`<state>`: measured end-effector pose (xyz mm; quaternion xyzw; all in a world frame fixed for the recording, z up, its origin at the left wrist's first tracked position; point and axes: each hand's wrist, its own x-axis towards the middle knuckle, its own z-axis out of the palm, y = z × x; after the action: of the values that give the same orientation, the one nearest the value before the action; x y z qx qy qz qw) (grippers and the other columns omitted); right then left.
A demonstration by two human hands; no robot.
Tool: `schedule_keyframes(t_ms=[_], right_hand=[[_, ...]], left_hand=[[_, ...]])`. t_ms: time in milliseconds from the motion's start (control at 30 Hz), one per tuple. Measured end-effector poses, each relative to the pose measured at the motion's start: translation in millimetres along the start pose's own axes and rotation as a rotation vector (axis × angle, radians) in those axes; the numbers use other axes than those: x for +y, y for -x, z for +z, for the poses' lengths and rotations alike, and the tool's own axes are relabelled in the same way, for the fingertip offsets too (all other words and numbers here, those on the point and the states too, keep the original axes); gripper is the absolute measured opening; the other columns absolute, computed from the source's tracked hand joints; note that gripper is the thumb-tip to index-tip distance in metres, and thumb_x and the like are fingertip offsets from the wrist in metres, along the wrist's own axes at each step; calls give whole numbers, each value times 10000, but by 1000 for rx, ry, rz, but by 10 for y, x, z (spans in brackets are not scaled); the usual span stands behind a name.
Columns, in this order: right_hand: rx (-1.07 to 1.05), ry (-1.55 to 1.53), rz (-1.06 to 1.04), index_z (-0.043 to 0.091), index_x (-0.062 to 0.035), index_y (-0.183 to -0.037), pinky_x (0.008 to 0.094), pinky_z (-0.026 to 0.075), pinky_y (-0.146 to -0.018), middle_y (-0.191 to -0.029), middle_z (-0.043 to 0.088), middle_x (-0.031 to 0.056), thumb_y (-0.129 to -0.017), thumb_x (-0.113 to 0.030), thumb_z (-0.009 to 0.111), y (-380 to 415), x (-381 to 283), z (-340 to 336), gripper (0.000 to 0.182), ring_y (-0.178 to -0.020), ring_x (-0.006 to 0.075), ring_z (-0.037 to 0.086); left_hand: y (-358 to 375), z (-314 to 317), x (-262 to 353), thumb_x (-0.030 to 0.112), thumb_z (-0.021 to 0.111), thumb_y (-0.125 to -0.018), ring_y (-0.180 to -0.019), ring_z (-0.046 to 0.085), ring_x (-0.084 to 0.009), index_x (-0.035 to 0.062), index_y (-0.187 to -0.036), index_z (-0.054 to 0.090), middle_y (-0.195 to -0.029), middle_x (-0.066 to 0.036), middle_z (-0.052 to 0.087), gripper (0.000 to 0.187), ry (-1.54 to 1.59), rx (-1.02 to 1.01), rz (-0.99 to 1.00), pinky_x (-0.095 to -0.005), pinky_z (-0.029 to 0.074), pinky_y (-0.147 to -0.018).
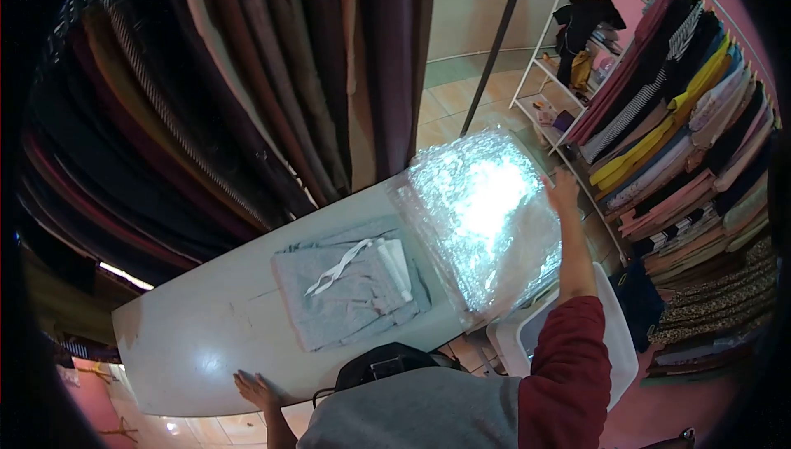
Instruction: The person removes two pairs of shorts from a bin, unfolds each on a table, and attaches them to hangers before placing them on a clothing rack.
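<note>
My left hand [257, 390] lies with fingers spread at the near left edge of the pale table [189, 342], holding nothing. My right hand [563, 190] is at the right edge of a stack of shiny clear plastic bags [519, 259], its fingers bent at the edge of the plastic. Glare hides much of the stack's surface. Between my hands, a folded grey garment [317, 313] with a white drawstring [339, 268] lies flat on the table, left of the plastic.
Dense rows of hanging clothes [247, 78] line the table's far left side. A white plastic bin [614, 325] stands below the right end. Clothes on a rack [659, 144] hang at the right, beside a white shelf [548, 70]. A dark pole [497, 45] rises behind the plastic.
</note>
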<state>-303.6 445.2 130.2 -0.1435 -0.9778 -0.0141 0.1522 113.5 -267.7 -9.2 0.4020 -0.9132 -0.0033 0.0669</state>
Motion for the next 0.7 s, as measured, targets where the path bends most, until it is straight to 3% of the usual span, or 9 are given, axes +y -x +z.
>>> schedule_keyframes(t_ms=[100, 167, 233, 300, 367, 467, 533, 567, 700], right_hand=[[230, -106, -86, 458, -40, -1061, 419, 365, -806, -1036, 483, 162, -785, -325, 536, 149, -324, -472, 405, -956, 290, 476], [367, -477, -337, 482, -26, -1015, 362, 421, -699, -934, 520, 142, -758, -126, 568, 357, -666, -564, 289, -823, 243, 530], [36, -907, -256, 532, -36, -974, 276, 433, -529, -748, 576, 99, -749, -20, 529, 761, -1108, -393, 225, -588, 169, 541], [-223, -1070, -254, 598, -30, -863, 282, 433, -562, -732, 602, 102, -767, -71, 539, 1300, -1632, -217, 119, -612, 156, 551], [-611, -943, -269, 601, -2, -812, 304, 432, -565, -679, 596, 126, -781, -313, 552, 1717, -2137, -412, 317, -606, 171, 557], [-718, -898, -265, 592, 0, -822, 328, 447, -632, -711, 587, 141, -706, -439, 600, 2119, -2635, -58, 454, -712, 256, 581], [-380, -607, -290, 543, 31, -913, 355, 437, -679, -869, 550, 182, -626, -490, 645, 2291, -2830, -131, 604, -838, 309, 551], [-531, -618, -296, 457, 76, -1015, 372, 431, -730, -1008, 474, 216, -544, -534, 674, 2262, -2854, -166, 801, -933, 349, 502], [-741, -683, -290, 419, 97, -1036, 391, 383, -837, -1051, 453, 202, -615, -518, 629, 2139, -2835, -265, 775, -980, 353, 470]], left_hand=[[19, -49, 63, 426, 302, -848, -1196, 252, -340, 14, -1264, 268, -1304, -196, 253, 586, -10, 42, -11, -464, 211, -953], [13, -7, 38, 421, 312, -842, -1183, 271, -341, 10, -1253, 287, -1293, -196, 271, 582, 1, 83, 12, -461, 224, -943], [4, -7, 37, 399, 354, -822, -1126, 337, -345, 1, -1214, 341, -1244, -198, 340, 559, 30, 203, 73, -447, 262, -910], [-8, -138, 87, 397, 366, -815, -1108, 350, -348, -3, -1195, 355, -1223, -199, 357, 552, 47, 173, 62, -441, 270, -904], [-60, -294, 141, 317, 429, -803, -993, 412, -349, 1, -1091, 428, -1089, -192, 436, 427, 131, 224, 114, -433, 317, -840], [-165, -418, -8, 214, 468, -792, -898, 435, -337, 16, -1005, 471, -977, -175, 464, 291, 260, 81, 82, -441, 339, -779], [-209, -468, -118, 135, 488, -775, -830, 439, -321, 23, -940, 497, -901, -157, 467, 199, 334, 159, 185, -428, 352, -736], [-217, -480, -172, 117, 493, -769, -826, 440, -320, 19, -931, 500, -900, -156, 466, 189, 417, 116, 219, -418, 355, -735], [-307, -453, -425, 37, 500, -747, -806, 445, -290, 4, -908, 503, -884, -149, 460, 164, 591, 44, 459, -364, 377, -697]])
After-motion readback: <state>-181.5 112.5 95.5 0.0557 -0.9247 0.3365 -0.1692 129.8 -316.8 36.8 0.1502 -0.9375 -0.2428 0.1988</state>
